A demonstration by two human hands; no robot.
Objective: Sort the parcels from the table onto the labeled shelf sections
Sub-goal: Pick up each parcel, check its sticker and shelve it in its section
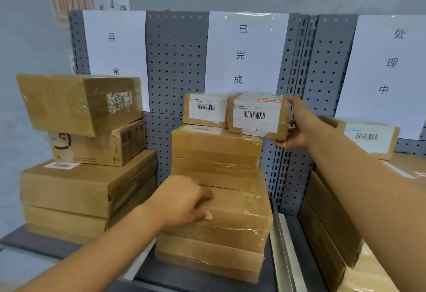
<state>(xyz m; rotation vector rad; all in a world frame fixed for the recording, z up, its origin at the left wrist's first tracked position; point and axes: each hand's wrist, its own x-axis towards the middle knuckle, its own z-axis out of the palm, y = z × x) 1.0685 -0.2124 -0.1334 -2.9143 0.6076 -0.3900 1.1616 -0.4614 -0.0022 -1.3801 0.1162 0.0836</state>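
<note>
Cardboard parcel [258, 116] gripped by right hand [295, 128] atop middle stack [216, 153].

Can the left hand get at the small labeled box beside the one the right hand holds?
Probably yes. The left hand rests low on the middle stack, and the small labeled box sits on top of that stack with nothing in front. The right hand grips the neighboring box, to the side.

I see tan cardboard parcels [216, 151] under glossy clear tape. The held parcel [258, 116] has a white label with black barcode stripes and a red-edged stamp. The far pegboard [175, 61] is grey, dotted with dark holes; its signs [244, 54] are white with black characters.
</note>
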